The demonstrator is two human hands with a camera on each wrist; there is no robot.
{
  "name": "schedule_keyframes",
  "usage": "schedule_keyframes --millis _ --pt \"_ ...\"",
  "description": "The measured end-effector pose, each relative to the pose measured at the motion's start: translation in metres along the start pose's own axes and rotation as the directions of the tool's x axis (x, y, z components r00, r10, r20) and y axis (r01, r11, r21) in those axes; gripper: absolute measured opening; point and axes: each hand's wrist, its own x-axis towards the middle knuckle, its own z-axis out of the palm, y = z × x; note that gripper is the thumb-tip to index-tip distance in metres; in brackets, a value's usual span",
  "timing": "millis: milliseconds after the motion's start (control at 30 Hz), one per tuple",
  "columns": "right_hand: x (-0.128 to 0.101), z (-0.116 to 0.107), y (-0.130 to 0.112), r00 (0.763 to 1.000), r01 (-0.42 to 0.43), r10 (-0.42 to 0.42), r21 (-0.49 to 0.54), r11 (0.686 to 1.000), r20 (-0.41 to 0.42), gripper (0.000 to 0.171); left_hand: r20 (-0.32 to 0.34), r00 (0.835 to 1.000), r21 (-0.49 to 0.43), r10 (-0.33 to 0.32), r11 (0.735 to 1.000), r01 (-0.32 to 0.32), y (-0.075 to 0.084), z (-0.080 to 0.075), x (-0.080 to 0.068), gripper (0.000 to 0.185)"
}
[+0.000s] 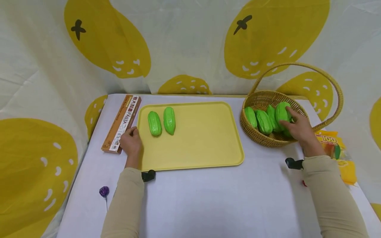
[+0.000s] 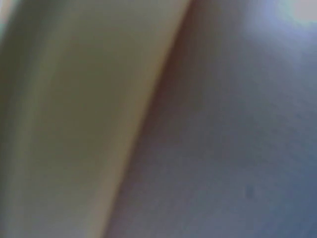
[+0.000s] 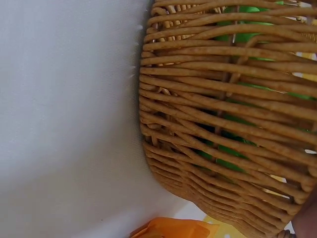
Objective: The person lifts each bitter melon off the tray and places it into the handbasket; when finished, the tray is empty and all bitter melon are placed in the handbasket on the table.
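Observation:
My right hand (image 1: 300, 129) reaches into a wicker basket (image 1: 262, 140) and pinches a green bitter melon (image 1: 281, 112) between thumb and fingers. Several more ridged bitter melons (image 1: 264, 122) lie beside it in the basket. On the yellow tray (image 1: 202, 138) two bitter melons, a left one (image 1: 154, 123) and a right one (image 1: 169, 120), lie side by side at the upper left. Curled fingers of my left hand (image 1: 132, 142) hold the tray's left rim. The right wrist view shows the basket's woven side (image 3: 223, 99), green showing through its gaps; the left wrist view is blurred.
A pasta box (image 1: 120, 125) lies left of the tray, close to my left hand. A purple lollipop (image 1: 104, 191) is at the front left. Yellow snack packages (image 1: 346, 168) lie beside my right forearm. The basket's tall handle (image 1: 339, 96) arches over its right side.

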Motion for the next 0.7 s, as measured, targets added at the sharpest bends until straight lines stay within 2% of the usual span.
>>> schedule_keyframes --millis 200,433,700 --pt "0.0002 -0.0008 0.0019 1.0 -0.004 0.004 0.031 1.0 0.008 0.075 0.001 1.0 -0.002 0.003 1.0 -0.003 0.0012 -0.0009 -0.001 0.03" --pt "0.0029 -0.0003 0.0063 1.0 0.023 -0.023 0.004 1.0 -0.01 0.074 0.011 1.0 -0.007 -0.019 1.0 0.019 0.0033 -0.0015 -0.0032 0.03" --pt "0.0019 0.0004 0.0038 0.999 0.046 -0.048 -0.079 0.996 -0.017 0.072 -0.006 1.0 0.003 0.009 1.0 -0.009 0.0013 -0.0013 -0.0018 0.029"
